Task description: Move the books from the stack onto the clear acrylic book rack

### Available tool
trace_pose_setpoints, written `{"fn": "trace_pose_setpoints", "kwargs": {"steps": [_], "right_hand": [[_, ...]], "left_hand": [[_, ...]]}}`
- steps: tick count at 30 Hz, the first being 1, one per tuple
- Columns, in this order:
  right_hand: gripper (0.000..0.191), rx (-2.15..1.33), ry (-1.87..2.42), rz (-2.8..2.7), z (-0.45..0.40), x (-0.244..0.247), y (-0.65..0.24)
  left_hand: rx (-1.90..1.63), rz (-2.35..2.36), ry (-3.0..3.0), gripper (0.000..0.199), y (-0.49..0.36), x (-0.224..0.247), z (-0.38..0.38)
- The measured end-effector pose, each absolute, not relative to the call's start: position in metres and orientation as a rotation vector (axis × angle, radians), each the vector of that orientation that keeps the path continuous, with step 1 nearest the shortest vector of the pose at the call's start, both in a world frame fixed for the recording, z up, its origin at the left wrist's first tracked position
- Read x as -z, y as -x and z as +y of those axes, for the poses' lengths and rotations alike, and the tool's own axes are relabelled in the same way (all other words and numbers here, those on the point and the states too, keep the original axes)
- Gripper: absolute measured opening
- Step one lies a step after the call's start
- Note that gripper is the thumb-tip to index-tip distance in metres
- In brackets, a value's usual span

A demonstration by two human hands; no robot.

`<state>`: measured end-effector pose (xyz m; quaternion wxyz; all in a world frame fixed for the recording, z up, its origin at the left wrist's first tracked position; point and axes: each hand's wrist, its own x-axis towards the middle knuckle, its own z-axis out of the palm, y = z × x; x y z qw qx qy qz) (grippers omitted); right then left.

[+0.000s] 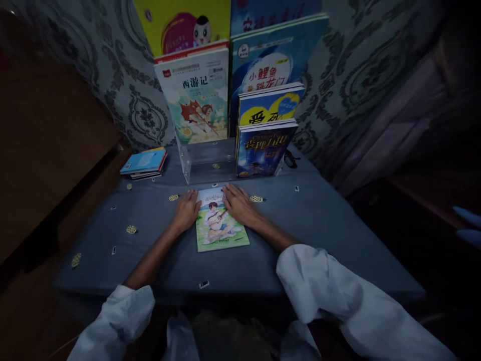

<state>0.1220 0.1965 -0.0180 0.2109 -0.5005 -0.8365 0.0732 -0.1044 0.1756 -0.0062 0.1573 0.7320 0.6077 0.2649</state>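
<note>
A thin book [221, 228] with a drawn child playing a guitar on its green and white cover lies flat on the dark blue cloth of the table [323, 235]. My left hand [187, 210] rests at the book's upper left edge, fingers pointing forward and stretched out. On the upper right part of the cover lies my right hand [240, 204], its fingers flat and open. Both palms face down, and neither hand grips the book. Just beyond the hands stands a clear rack [188, 168] of several upright books.
In the rack stand a white book [199, 100], a dark blue book [263, 150] and several others. A small pile of books [145, 161] lies at the back left. Dark glasses [290, 159] are right of the rack, before a patterned curtain.
</note>
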Motion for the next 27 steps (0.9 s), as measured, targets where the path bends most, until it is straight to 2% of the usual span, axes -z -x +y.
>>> {"fn": "trace_pose_setpoints", "kwargs": {"steps": [4,7,10,13,16,20,22,25,27], "right_hand": [[0.049,-0.162,1.431,-2.304,0.194,0.021,-0.119],[0.048,-0.149,1.435,-2.285,0.195,0.023,-0.119],[0.047,-0.165,1.423,-2.269,0.194,0.023,-0.119],[0.048,-0.238,1.451,-2.224,0.193,0.018,-0.121],[0.057,-0.341,1.45,-2.119,0.195,0.014,-0.126],[0.07,-0.717,1.461,-1.802,0.209,0.01,-0.136],[0.063,-0.948,1.425,-1.631,0.215,0.009,-0.14],[0.034,-1.127,1.342,-1.546,0.218,0.003,-0.142],[0.022,-1.173,1.27,-1.552,0.216,-0.007,-0.142]], "left_hand": [[-1.037,1.597,-1.688,0.039,0.107,0.006,0.188],[-1.094,1.557,-1.562,0.043,0.109,0.006,0.195],[-1.159,1.396,-1.197,0.048,0.108,0.006,0.189],[-1.138,1.188,-0.864,0.039,0.103,0.005,0.177],[-1.109,1.159,-0.842,0.026,0.099,0.001,0.169],[-1.123,1.146,-0.852,0.015,0.099,-0.01,0.17],[-1.141,1.132,-0.876,0.014,0.099,-0.018,0.173],[-1.169,1.1,-0.933,0.02,0.098,-0.034,0.179],[-1.188,1.078,-0.972,0.027,0.097,-0.046,0.182]]}}
